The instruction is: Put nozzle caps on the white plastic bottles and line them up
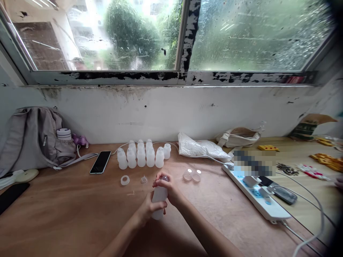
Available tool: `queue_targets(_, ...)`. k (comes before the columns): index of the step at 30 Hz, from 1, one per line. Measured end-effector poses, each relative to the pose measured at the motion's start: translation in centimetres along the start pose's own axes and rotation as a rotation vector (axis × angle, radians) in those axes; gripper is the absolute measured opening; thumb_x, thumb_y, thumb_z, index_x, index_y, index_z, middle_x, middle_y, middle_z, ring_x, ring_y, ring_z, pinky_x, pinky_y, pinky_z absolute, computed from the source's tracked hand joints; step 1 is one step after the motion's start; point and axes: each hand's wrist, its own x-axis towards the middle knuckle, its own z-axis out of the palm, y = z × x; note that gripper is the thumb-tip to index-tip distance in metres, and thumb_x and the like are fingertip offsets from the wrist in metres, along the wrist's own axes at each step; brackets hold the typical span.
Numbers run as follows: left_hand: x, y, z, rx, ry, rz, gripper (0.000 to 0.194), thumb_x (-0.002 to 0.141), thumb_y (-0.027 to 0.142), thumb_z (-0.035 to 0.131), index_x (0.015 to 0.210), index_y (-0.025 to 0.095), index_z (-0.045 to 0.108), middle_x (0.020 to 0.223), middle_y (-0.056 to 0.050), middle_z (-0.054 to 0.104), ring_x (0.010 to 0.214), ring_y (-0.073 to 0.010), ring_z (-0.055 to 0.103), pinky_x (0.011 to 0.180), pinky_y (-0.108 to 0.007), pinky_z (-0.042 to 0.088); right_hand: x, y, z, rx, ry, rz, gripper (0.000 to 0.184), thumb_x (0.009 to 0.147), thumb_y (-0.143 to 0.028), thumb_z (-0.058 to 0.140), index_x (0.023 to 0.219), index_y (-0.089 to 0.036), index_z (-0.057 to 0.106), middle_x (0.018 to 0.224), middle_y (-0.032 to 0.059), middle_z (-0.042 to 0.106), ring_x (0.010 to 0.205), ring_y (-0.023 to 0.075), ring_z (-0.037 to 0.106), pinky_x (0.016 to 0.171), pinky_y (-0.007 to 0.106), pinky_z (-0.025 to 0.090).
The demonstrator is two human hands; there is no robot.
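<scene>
A translucent white baby bottle (pixel 160 194) leans slightly to the right just above or on the table in front of me; I cannot tell if its base touches. My left hand (pixel 149 207) wraps round its lower body. At its top, my right hand (pixel 169 186) is closed over the clear cap end, which the fingers partly hide. Left of the hands lie a white collar ring (pixel 123 182) and a clear silicone nipple (pixel 144 180). Two clear round caps (pixel 196 177) rest to the right. Behind stand several similar bottles (pixel 141 159) in rows near the wall.
A phone (pixel 100 162) and a grey backpack (pixel 29 139) are at the left. White plastic bags (pixel 193 145) lie by the wall. A power strip (pixel 257 196) with plugs and cables runs along the right, beside another table holding yellow parts (pixel 328 162).
</scene>
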Motion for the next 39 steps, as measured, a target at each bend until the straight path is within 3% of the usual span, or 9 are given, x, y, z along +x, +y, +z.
queue_targets(6, 0.5, -0.7, 0.0, 0.104, 0.166, 0.194, 0.023, 0.059, 0.024, 0.067, 0.075, 0.014, 0.055, 0.06, 0.0, 0.054, 0.053, -0.0125, 0.048, 0.05, -0.024, 0.034, 0.3, -2.0, 0.3, -0.303, -0.108, -0.034, 0.017, 0.063, -0.027, 0.063, 0.074, -0.018, 0.055, 0.069, -0.0005, 0.059, 0.065, 0.0142, 0.055, 0.058, 0.024, 0.04)
queue_targets(11, 0.8, -1.5, -1.2, -0.014, 0.221, 0.106, 0.027, 0.066, 0.04, 0.063, 0.074, 0.015, 0.056, 0.059, -0.002, 0.055, 0.051, -0.0135, 0.049, 0.049, -0.024, 0.033, 1.1, -4.7, -3.7, -0.768, -0.219, -0.08, 0.033, 0.073, -0.036, 0.055, 0.104, -0.025, 0.053, 0.109, 0.0032, 0.055, 0.099, 0.0202, 0.049, 0.081, 0.032, 0.037)
queue_targets(14, 0.9, -1.9, -1.7, -0.102, 0.231, 0.088, 0.034, 0.07, 0.046, 0.056, 0.081, 0.014, 0.056, 0.066, -0.003, 0.058, 0.055, -0.0142, 0.052, 0.05, -0.024, 0.035, 1.6, -5.6, -7.8, -1.223, 0.03, -0.074, 0.033, 0.069, -0.029, 0.058, 0.101, -0.023, 0.056, 0.106, 0.0065, 0.056, 0.102, 0.0247, 0.045, 0.086, 0.037, 0.033)
queue_targets(17, 1.0, -2.4, -2.0, -0.241, 0.205, 0.059, 0.04, 0.073, 0.046, 0.052, 0.091, 0.012, 0.056, 0.075, -0.005, 0.06, 0.065, -0.0164, 0.056, 0.058, -0.026, 0.039, 1.9, -5.4, -11.4, -1.533, 0.294, 0.128, 0.033, 0.067, -0.022, 0.057, 0.1, -0.021, 0.057, 0.107, 0.0086, 0.055, 0.105, 0.029, 0.041, 0.083, 0.041, 0.031)
queue_targets(21, 1.1, -2.6, -2.0, -0.297, 0.175, 0.065, 0.039, 0.075, 0.041, 0.052, 0.101, 0.013, 0.054, 0.084, -0.005, 0.06, 0.075, -0.0183, 0.056, 0.066, -0.027, 0.04, 2.0, -4.5, -13.3, -1.556, 0.309, 0.197, 0.027, 0.064, -0.019, 0.058, 0.091, -0.021, 0.06, 0.104, 0.0082, 0.058, 0.102, 0.0297, 0.043, 0.08, 0.042, 0.03)
queue_targets(25, 0.9, -2.1, -2.0, -0.217, 0.156, 0.188, 0.039, 0.073, 0.033, 0.058, 0.107, 0.016, 0.05, 0.095, -0.006, 0.058, 0.085, -0.0179, 0.053, 0.07, -0.025, 0.038, 2.4, -4.4, -12.9, -1.531, 0.3, 0.167, 0.017, 0.066, -0.016, 0.054, 0.08, -0.019, 0.063, 0.092, 0.0078, 0.063, 0.097, 0.0283, 0.049, 0.077, 0.039, 0.033)
queue_targets(30, 0.9, -2.0, -2.0, -0.142, 0.198, 0.223, 0.043, 0.066, 0.034, 0.065, 0.102, 0.016, 0.049, 0.094, -0.007, 0.059, 0.085, -0.0194, 0.053, 0.068, -0.024, 0.038, 2.9, -5.2, -12.4, -1.453, 0.284, 0.06, 0.02, 0.076, -0.024, 0.047, 0.089, -0.02, 0.061, 0.09, 0.005, 0.063, 0.087, 0.0186, 0.056, 0.072, 0.027, 0.039)
queue_targets(35, 0.9, -1.9, -2.0, -0.112, 0.215, 0.219, 0.044, 0.065, 0.037, 0.066, 0.099, 0.016, 0.049, 0.095, -0.008, 0.059, 0.085, -0.0203, 0.053, 0.069, -0.024, 0.038, 2.6, -5.1, -13.4, -1.435, 0.275, 0.099, 0.024, 0.067, -0.027, 0.058, 0.087, -0.015, 0.062, 0.088, 0.0103, 0.061, 0.085, 0.0236, 0.055, 0.07, 0.03, 0.04)
queue_targets(39, 0.9, -2.0, -2.0, -0.099, 0.214, 0.217, 0.042, 0.067, 0.037, 0.064, 0.1, 0.016, 0.05, 0.096, -0.008, 0.059, 0.088, -0.0211, 0.053, 0.071, -0.025, 0.038, 2.3, -4.5, -13.5, -1.393, 0.223, 0.127, 0.021, 0.062, -0.018, 0.062, 0.083, -0.013, 0.062, 0.079, 0.0088, 0.061, 0.074, 0.0207, 0.057, 0.062, 0.027, 0.041)
